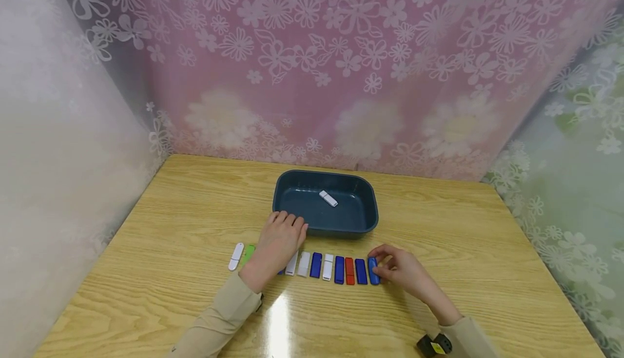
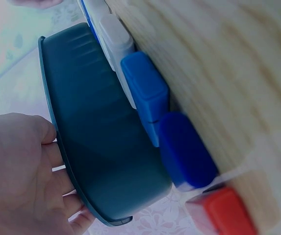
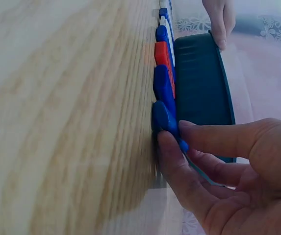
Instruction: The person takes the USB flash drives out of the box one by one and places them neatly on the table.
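Observation:
A dark teal plastic basin (image 1: 324,231) stands on the table with one white USB flash drive (image 1: 328,198) lying inside. My left hand (image 1: 279,243) holds its near left rim, fingers over the edge; the left wrist view shows the thumb against the rim (image 2: 57,134). Before the basin runs a row of USB flash drives in white, green, blue and red. At the row's right end my right hand (image 1: 402,272) pinches a blue USB flash drive (image 3: 165,116) between thumb and fingers. It stands beside a darker blue drive (image 1: 361,271). My left hand and forearm hide part of the row.
The wooden table (image 1: 463,249) extends on both sides of the row. A pink flowered curtain (image 1: 302,76) hangs behind its back edge, with pale cloth at left and right. A white drive (image 1: 236,256) marks the row's left end.

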`<state>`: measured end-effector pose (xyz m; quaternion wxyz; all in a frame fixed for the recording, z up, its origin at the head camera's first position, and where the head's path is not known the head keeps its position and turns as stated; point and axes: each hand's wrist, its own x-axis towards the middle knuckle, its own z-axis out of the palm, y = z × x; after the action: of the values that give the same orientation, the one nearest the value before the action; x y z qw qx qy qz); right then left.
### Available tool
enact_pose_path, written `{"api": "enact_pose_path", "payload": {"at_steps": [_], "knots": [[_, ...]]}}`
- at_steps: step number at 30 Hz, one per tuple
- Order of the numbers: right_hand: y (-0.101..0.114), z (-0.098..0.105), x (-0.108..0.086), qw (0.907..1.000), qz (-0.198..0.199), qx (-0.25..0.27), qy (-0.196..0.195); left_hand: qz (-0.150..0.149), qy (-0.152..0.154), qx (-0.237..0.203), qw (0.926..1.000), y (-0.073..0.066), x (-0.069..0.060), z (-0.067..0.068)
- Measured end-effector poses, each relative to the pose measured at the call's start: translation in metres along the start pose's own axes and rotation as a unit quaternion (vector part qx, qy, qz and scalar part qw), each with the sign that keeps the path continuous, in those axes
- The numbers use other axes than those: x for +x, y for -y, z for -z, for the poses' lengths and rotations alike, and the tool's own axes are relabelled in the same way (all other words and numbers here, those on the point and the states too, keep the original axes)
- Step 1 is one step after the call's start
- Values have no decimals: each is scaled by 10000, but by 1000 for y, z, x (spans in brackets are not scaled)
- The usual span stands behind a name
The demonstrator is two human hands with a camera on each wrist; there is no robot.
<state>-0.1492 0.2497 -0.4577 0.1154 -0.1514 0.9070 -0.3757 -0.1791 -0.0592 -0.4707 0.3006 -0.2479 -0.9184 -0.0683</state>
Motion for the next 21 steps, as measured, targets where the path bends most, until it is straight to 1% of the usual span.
{"api": "enact_pose_path", "payload": {"at_steps": [4,8,11,15,19,21], "knots": [[2,-2,0,9996,-161,-171,-144,19,49,-25,10000,0,0,0],[4,-4,-1,9982,-217,-468,-307,19,77,-3,10000,0,0,1],[8,-3,-1,9962,-248,-632,-544,13,87,36,10000,0,0,1],[12,3,-1,9922,-95,-645,-1066,27,108,36,9999,0,0,0],[15,9,1,9862,274,-641,-1499,34,99,36,9999,0,0,0],[16,12,2,9817,420,-731,-1706,26,84,38,10000,0,0,0]]}}
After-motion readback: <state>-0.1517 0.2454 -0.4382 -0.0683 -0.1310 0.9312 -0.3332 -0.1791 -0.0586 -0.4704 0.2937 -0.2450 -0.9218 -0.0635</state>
